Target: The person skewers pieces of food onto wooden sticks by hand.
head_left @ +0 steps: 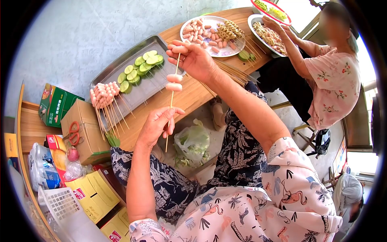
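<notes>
In the head view, a wooden stick [172,101] stood slightly tilted between the two hands, over the near edge of the wooden table [189,92]. The left hand [158,123] had its thumb and fingers pinched on the stick's lower part, the tail jutting below. Two threaded sausages [174,82] sat crosswise farther up, and the right hand [195,60] had its fingers closed around a third sausage [180,49] at the far end. The step in hand looked like threading that piece; whether the point had pierced it, I couldn't tell. The next move seemed to call for a straight push, thumb clear of the point.

To the left lay a metal tray [155,43] with skewered sausages [105,94] and green slices [141,64] on sticks. On the far side, loose sausages [196,31] shared a white plate [236,51] with tan skewered pieces [229,30]. The right forearm crossed over a bundle of bare sticks [229,72], partly hiding it. On the right, a co-worker [334,80] reached over a full basin [250,25], apart from this work.
</notes>
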The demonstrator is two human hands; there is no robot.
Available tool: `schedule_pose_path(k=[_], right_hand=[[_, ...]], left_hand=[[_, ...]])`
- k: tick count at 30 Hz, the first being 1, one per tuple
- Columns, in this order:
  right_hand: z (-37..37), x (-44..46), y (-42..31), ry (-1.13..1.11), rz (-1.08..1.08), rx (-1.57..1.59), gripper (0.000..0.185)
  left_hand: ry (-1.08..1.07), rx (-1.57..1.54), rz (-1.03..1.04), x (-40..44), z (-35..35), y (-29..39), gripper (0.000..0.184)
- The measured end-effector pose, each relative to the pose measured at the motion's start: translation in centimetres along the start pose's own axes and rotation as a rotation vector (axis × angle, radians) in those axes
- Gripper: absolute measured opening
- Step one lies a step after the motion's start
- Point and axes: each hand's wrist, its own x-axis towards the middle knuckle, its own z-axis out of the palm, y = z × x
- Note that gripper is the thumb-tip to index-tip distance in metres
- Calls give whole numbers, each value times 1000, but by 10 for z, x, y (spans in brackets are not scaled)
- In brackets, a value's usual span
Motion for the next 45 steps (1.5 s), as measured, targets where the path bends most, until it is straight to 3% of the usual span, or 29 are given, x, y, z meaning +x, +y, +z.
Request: schedule_pose_path(k=[16, 18, 19, 23, 25, 28, 35, 45], right_hand=[[0, -13, 25, -84, 213, 4, 38], [-2, -10, 30, -429, 344, 275, 37], [9, -19, 29, -162, 309, 37, 39], [8, -24, 33, -193, 330, -88, 43], [28, -36, 36, -68, 361, -321, 45], [31, -44, 51, -30, 412, -328, 46], [24, -36, 63, -28, 375, -222, 23], [24, -31, 61, 4, 321, -160, 22]], left_hand=[[61, -55, 27, 5, -1, -4, 41], [69, -55, 28, 5, -2, -4, 41], [77, -55, 30, 5, -2, -5, 40], [145, -53, 51, 7, -3, -5, 39], [205, -73, 80, 8, -4, -7, 38], [236, -40, 69, 6, -1, -1, 38], [222, -20, 39, 10, 0, -6, 39], [227, 4, 39, 12, 4, -3, 40]])
